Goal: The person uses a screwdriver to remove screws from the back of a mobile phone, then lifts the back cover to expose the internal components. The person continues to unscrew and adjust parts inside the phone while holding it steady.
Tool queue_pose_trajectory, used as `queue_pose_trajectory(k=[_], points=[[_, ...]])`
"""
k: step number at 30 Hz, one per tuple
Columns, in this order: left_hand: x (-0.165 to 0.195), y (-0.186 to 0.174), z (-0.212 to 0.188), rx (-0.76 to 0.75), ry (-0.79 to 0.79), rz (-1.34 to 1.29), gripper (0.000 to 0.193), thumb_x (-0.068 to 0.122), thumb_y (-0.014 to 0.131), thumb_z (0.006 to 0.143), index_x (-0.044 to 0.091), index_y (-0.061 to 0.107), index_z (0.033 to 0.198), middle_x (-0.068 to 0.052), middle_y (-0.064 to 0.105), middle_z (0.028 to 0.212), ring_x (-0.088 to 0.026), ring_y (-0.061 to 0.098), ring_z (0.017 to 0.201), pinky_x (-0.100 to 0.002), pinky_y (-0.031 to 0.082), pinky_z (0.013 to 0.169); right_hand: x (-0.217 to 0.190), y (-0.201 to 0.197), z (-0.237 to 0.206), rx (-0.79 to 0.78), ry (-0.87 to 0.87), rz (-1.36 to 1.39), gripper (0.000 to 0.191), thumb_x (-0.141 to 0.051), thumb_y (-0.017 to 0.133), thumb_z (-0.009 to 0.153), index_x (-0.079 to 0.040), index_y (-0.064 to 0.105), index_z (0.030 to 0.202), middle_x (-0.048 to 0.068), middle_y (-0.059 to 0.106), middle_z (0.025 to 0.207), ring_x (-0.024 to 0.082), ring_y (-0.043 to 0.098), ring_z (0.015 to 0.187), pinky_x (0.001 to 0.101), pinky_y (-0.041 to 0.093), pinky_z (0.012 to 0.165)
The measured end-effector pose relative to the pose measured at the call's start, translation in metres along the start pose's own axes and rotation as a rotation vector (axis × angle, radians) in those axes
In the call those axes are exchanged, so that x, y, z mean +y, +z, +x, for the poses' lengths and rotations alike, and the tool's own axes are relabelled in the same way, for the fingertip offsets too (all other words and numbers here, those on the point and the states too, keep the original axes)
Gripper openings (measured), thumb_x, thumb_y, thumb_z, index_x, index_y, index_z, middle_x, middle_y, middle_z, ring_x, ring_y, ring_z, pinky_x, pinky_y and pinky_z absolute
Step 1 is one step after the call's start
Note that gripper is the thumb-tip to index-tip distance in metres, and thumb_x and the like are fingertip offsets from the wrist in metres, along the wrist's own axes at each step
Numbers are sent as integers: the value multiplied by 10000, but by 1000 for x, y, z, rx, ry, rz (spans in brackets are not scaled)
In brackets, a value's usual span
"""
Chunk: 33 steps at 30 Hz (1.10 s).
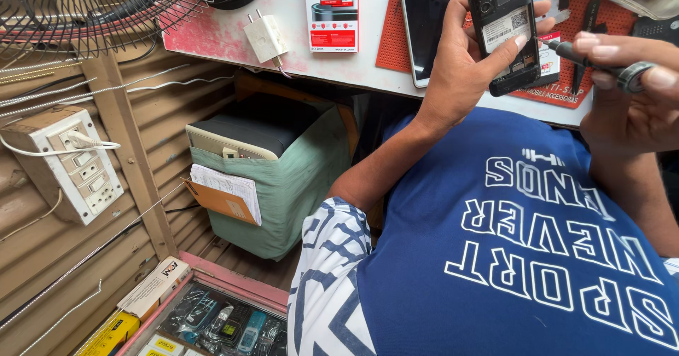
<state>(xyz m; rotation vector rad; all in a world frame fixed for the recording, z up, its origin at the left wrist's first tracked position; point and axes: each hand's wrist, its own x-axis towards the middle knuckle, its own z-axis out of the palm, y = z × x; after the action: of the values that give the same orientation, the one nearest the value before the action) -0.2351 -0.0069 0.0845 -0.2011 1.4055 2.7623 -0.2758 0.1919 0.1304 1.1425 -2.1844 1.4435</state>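
Observation:
My left hand (463, 62) grips a black phone (506, 30) with its back cover off, held upright above the white workbench (353, 62); the thumb rests on its white label. My right hand (629, 90) holds a thin screwdriver (590, 60) with a dark shaft and a metal ring near the handle. The screwdriver's tip touches the right edge of the open phone.
A white phone (426, 23) lies face up on an orange non-slip mat (396, 37). A white charger plug (265, 39) and a red-and-white box (331, 9) sit on the bench. Below stand a green-covered case (283, 179), a wall socket block (71, 161) and a fan grille (92, 6).

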Motion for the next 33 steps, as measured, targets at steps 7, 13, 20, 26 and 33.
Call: queue_pose_trajectory(k=[7,13,20,26,33], points=[[-5,-3,-1,16,7,5,350,-31,560,1090,27,323,1342,-269,602,1369,-305,651,1254,-414,638,1029,-11,3,12,-25,41,78,471,104,591,1069,-100,287,1365,302,581,1197,445,670,1144,507,609,984],[-8,-4,-1,20,-32,14,355,-54,562,1074,12,318,1324,-281,605,1355,-319,653,1245,-427,632,1031,-16,2,22,-41,34,51,504,59,690,1012,-77,303,1306,272,551,1116,408,642,1082,565,600,964],[-8,-4,-1,30,-35,-35,355,-72,553,1072,0,318,1327,-286,605,1345,-332,650,1240,-437,627,1023,-18,1,15,-38,105,127,484,100,683,1060,-82,332,1339,248,583,1170,370,679,1099,447,641,882],[-8,-4,-1,22,-39,2,370,-62,556,1072,3,320,1349,-285,610,1342,-330,656,1237,-435,631,1025,-9,1,4,-11,154,188,460,20,632,1061,-93,323,1382,297,580,1234,381,671,1111,494,620,942],[-6,-2,-1,13,-41,12,372,-54,556,1073,-1,323,1358,-286,610,1343,-339,656,1236,-435,638,1020,-3,-1,4,-11,79,144,490,85,669,1054,-93,335,1366,266,596,1151,371,674,1077,503,635,934]])
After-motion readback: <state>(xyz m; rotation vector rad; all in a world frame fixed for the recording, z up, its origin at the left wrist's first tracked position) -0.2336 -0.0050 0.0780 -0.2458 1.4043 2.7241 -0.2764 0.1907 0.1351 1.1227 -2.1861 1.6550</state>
